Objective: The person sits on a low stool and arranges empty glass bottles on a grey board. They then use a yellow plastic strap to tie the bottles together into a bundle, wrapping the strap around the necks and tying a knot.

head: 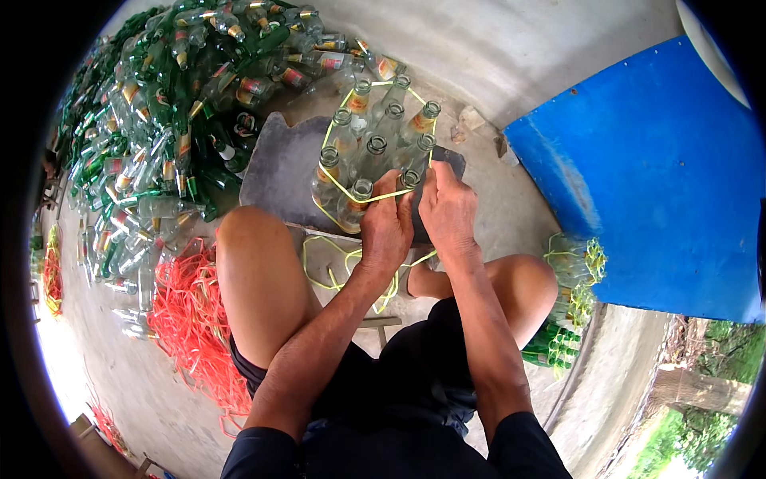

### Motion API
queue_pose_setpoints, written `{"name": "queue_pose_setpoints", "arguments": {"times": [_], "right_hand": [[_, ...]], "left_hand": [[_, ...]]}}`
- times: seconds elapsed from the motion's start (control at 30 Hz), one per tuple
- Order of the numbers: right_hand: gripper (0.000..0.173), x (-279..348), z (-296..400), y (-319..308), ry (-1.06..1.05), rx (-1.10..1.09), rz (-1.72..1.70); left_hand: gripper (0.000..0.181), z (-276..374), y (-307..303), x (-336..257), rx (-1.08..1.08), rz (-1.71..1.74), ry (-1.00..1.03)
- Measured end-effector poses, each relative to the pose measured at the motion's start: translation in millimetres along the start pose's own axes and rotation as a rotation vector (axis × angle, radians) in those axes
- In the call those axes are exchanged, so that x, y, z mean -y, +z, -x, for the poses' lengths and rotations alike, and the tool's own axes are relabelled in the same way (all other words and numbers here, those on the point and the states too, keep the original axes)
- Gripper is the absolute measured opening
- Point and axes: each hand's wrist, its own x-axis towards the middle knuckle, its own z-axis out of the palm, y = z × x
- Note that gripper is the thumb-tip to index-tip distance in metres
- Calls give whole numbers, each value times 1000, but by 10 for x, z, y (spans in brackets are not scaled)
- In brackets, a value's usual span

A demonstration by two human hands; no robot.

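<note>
Several clear glass bottles (pixel 376 146) stand upright in a tight cluster on a dark slab (pixel 278 161). A yellow-green plastic strap (pixel 335 182) loops around the outside of the cluster near the necks. My left hand (pixel 386 230) grips the front right bottle (pixel 410 178) below its mouth, and the strap crosses over its fingers. At the cluster's right side, my right hand (pixel 449 206) pinches the strap between thumb and bent fingers. Loose lengths of the same strap (pixel 332 278) hang below the slab's front edge.
A large heap of green and clear bottles (pixel 161 108) lies at left. Beside my left knee is a pile of red plastic strapping (pixel 191 311). A blue panel (pixel 652 179) stands at right, with strapped bottle bundles (pixel 568 269) near its lower edge. Rubble (pixel 470 120) lies by the wall.
</note>
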Motion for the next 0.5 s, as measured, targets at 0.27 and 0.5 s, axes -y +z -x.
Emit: {"name": "queue_pose_setpoints", "arguments": {"times": [0.27, 0.5], "right_hand": [[9, 198, 326, -161, -43, -38, 34], [12, 315, 476, -211, -53, -50, 19]], "left_hand": [[38, -12, -47, -68, 55, 34, -88], [37, -2, -26, -16, 19, 37, -23]]}}
